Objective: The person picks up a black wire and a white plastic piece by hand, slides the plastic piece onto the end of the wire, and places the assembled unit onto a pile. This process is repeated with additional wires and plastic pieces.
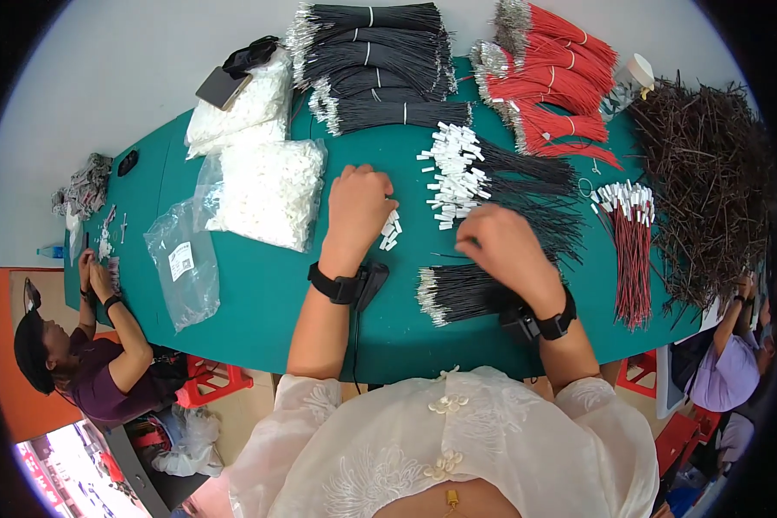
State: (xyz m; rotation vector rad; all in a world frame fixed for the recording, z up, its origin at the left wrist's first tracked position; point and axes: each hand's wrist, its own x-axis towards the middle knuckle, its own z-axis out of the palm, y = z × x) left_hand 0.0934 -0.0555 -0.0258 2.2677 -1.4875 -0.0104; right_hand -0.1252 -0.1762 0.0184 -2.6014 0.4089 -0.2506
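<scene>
My left hand (360, 203) is closed, fingers curled down, beside a few small white plastic connector housings (390, 231) on the green table. What its fingertips hold, if anything, is hidden. To its right, my right hand (502, 242) has its fingers bent together; what they pinch cannot be made out. Just beyond it lies a pile of black wires (531, 177) with white housings (456, 173) on their left ends. Below that hand rests a bundle of black wires (462, 292) with bare silvery terminals, partly covered by my right wrist's black strap.
Bags of white housings (268, 194) and an empty clear bag (184, 268) lie left. Tied black bundles (380, 65) and red bundles (552, 69) fill the back. Red wires with housings (632, 259) and a dark wire heap (704, 181) lie right. A person (95, 345) works at far left.
</scene>
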